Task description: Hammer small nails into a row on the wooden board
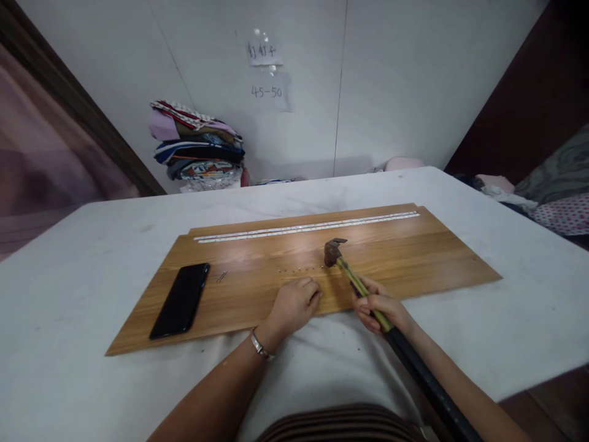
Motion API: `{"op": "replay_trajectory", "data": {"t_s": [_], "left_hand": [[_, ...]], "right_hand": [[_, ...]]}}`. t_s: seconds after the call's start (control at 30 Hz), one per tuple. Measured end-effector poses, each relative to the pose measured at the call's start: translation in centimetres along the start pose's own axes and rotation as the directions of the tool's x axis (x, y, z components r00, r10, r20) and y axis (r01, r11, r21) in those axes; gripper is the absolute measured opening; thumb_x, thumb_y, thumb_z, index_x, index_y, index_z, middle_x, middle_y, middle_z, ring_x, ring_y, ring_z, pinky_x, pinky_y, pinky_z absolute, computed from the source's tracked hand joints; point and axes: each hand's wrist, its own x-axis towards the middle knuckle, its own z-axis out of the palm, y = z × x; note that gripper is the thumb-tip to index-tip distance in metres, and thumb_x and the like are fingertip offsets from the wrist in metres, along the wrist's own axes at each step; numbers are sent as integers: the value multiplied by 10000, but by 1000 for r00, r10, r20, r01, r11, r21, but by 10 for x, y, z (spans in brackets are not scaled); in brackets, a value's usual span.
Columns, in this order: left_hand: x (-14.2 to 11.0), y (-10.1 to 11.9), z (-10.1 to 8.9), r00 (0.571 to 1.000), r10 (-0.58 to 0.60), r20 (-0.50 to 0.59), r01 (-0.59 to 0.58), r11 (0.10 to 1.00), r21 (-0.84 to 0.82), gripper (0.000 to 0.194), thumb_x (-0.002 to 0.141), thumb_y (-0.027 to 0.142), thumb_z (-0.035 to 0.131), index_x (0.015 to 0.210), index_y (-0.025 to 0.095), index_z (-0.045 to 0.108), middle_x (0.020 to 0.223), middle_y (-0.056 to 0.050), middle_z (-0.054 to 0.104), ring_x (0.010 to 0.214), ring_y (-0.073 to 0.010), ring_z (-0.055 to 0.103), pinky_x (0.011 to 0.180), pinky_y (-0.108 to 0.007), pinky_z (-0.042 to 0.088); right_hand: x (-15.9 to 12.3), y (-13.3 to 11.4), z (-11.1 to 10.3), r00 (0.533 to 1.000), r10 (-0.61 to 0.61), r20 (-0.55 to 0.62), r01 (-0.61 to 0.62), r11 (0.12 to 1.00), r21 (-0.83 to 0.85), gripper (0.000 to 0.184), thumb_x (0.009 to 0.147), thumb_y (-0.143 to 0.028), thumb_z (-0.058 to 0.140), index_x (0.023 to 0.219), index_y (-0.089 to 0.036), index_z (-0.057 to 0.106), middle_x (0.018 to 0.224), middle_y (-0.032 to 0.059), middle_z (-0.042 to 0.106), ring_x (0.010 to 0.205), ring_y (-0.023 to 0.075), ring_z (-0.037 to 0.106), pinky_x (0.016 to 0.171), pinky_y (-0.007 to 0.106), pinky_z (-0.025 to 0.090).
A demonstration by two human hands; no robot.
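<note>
My right hand point(380, 307) is wrapped around the yellow-and-black handle of a claw hammer point(343, 264). Its rusty head hovers over or rests by the right end of a row of small nails point(299, 269); I cannot tell whether it touches. Several nail heads in that row stick up from the wooden board point(414, 264). Just in front of the row, my left hand point(297, 304) lies on the board with its fingers curled in; whatever they hold, if anything, is hidden. Loose nails point(221, 276) lie side by side further left.
A black phone point(180, 301) lies at the board's left end. Two white marked strips point(304, 228) run along its far side. The board sits on a white-covered table point(519, 319). Folded clothes point(200, 147) are stacked behind, against the wall with paper notes point(267, 92).
</note>
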Motion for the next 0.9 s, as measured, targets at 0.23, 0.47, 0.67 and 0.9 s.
{"op": "replay_trajectory", "data": {"t_s": [0.23,0.47,0.67,0.9], "left_hand": [[-1,-1,1,1000,14,-4,-15,1000,-5,183,908,243,438,833,185,594,828,-28,630,754,-145,561,666,-249,392],[-1,-1,0,1000,3,10,-3,1000,-15,179,905,236,443,832,183,597,829,-26,629,767,-148,567,673,-251,399],[-1,-1,1,1000,10,-5,-10,1000,-17,178,905,245,449,842,186,605,826,-23,629,760,-147,562,673,-250,395],[-1,0,0,1000,4,-3,-4,1000,-25,164,896,237,461,850,191,611,814,-19,626,747,-144,560,665,-246,386]], "right_hand": [[-2,-1,1,999,-32,20,32,999,21,252,693,-191,637,909,-191,508,520,-95,485,262,26,339,250,122,291],[0,1,0,999,-29,16,29,1000,9,182,710,-188,618,857,-192,510,508,-97,473,257,22,325,247,118,281],[-2,0,1,1000,-23,13,23,1000,19,247,695,-178,628,913,-187,511,525,-89,492,262,25,347,254,119,291],[-1,3,-2,1000,-24,19,24,1000,20,279,711,-187,622,967,-195,511,523,-96,485,258,26,325,240,117,271]]}}
